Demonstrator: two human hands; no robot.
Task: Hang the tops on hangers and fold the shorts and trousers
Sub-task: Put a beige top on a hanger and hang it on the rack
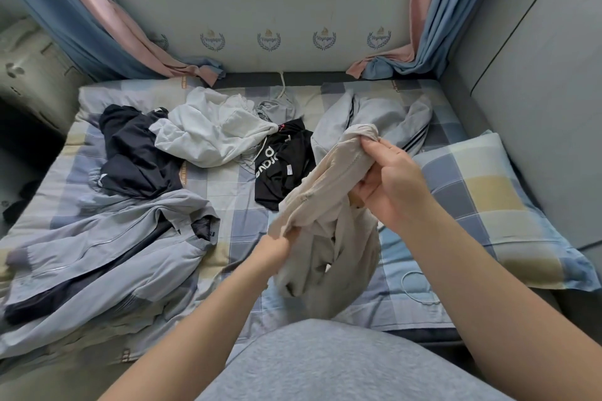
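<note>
Two hands are being kept on one beige garment (329,205), which is being held up above the checked bed (228,192). Its upper end is being pinched between the thumb and curled fingers of the right hand (387,182), and its lower edge is being gripped by the left hand (280,247), whose fingers are partly buried in the cloth. Between the two hands the fabric is being stretched in a slanting line, and the rest is hanging bunched below them. To the left of the left hand, a grey jacket (107,257) is lying spread on the bed, and beyond it a dark navy garment (133,156) is lying crumpled. Further out from both hands, a white garment (211,133) and a black garment with white lettering (283,162) are lying heaped together. Just beyond the right hand, a pale grey striped garment (384,110) is lying, and to that hand's right a checked pillow (488,205) is resting.
</note>
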